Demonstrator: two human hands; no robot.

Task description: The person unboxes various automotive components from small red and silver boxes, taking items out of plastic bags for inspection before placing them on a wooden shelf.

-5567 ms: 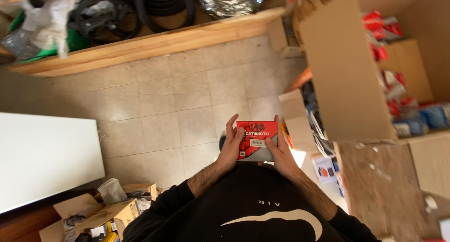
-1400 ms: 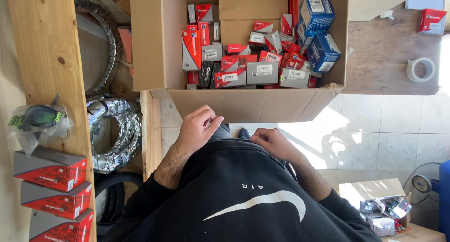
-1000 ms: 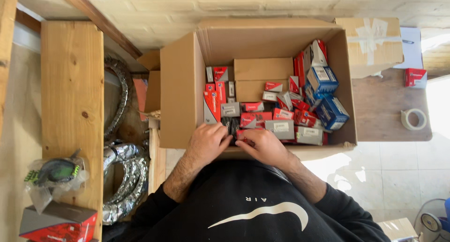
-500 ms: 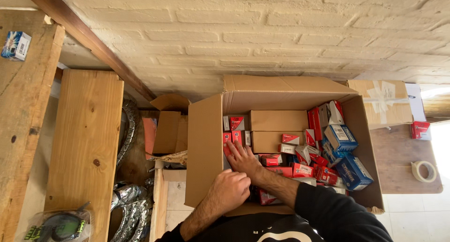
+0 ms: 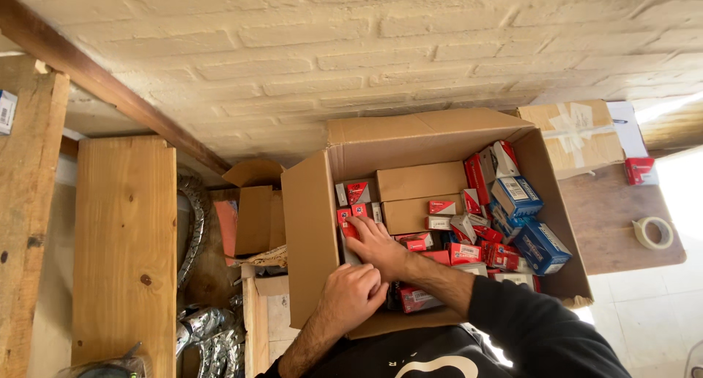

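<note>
Left hand [image 5: 351, 296] nearest the body, knuckles up, fingers curled down into the near left corner of the open cardboard box [image 5: 307, 224]; whether it grips anything there, cannot tell, the fingertips are hidden behind the knuckles. Just beyond it and touching it, the right hand [image 5: 377, 245] crosses in from the right on a dark sleeve [image 5: 534, 327], palm down, fingers spread flat and released, pressing on the small red-and-grey cartons [image 5: 350, 218] stacked against the box's left wall. Those cartons lie directly ahead of the right fingertips, long axis running away from the body along the wall; the right hand is the nearer of the two to them. To the right of both hands, loose red cartons [image 5: 465, 253] and blue cartons [image 5: 538, 246] fill the box floor. Further ahead, two plain brown inner boxes [image 5: 421, 182] sit against the back wall. Far right of the hands, a tape roll [image 5: 653, 232] on a wooden table [image 5: 608, 224]. Left of the hands, wooden shelving [image 5: 124, 246]. Beyond everything, a pale brick wall [image 5: 366, 48].
</note>
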